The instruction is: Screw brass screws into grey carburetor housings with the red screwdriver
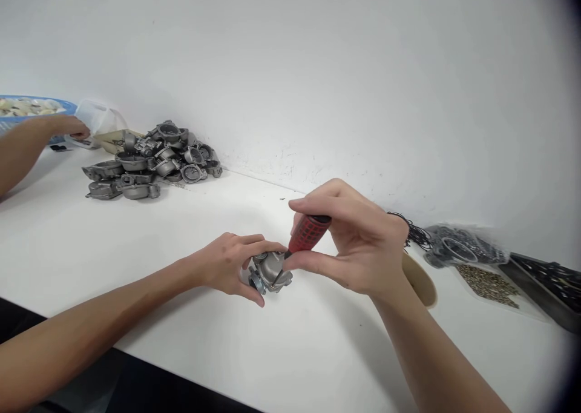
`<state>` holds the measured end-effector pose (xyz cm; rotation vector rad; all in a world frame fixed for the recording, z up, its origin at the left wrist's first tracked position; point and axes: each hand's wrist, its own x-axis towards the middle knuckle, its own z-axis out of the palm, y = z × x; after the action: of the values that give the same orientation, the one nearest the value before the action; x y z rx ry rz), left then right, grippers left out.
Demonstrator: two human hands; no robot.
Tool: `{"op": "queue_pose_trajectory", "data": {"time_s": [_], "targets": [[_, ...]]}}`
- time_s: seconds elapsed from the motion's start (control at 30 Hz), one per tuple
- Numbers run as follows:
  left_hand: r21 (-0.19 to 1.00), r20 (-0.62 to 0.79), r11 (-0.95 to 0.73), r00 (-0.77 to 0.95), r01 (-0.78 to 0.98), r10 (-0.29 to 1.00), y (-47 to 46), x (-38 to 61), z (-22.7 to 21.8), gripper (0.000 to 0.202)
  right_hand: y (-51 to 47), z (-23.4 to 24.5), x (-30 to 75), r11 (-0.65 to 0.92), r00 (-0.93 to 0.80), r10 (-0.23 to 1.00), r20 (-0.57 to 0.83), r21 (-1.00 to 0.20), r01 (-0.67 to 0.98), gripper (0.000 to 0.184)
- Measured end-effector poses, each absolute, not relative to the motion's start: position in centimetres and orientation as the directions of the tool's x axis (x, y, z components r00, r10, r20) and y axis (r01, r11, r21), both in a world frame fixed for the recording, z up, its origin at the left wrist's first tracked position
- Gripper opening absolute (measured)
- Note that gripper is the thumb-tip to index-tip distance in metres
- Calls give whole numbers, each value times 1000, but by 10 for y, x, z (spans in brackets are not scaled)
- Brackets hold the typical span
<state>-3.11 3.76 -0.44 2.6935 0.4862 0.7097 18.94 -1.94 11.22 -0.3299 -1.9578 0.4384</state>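
Observation:
A small grey metal carburetor (271, 269) rests on the white table in front of me. My left hand (233, 261) is closed around its left side, with the thumb low and the fingers over the top. In my right hand (356, 237) is a screwdriver with a red and black handle (308, 232), gripped between thumb and fingers. The screwdriver tilts down to the left, and its shaft reaches the carburetor's right side. Where exactly the tip sits is too small to tell.
Grey metal bowl-shaped castings (154, 158) are heaped at the back left. Beyond them, another person's hand (70, 127) is by a clear plastic container (102, 117) and a blue basket (68, 106). To the right lie small brass-coloured screws (488, 284), a plastic bag (467, 246) and a dark tray (535, 283).

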Motion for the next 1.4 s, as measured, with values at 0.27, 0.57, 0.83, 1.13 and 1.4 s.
{"op": "queue_pose_trajectory", "data": {"time_s": [0.27,0.57,0.83,1.13,1.4], "targets": [[379,410,-891,818,250,404,38,-31,-5,86,-22,113,189,883,-432,437,789,-467,41,53],[383,403,-889,821,251,405,37,-31,-3,86,-22,115,191,895,-435,423,795,-441,63,54],[378,423,-894,815,239,397,38,-32,-6,88,-24,117,194,791,-536,491,686,-609,-56,51],[366,425,-900,818,238,389,38,-32,-5,90,-23,115,193,799,-545,507,668,-601,7,55],[374,416,-897,822,235,389,39,-32,-6,90,-23,116,196,790,-593,490,639,-614,-9,58]]}}
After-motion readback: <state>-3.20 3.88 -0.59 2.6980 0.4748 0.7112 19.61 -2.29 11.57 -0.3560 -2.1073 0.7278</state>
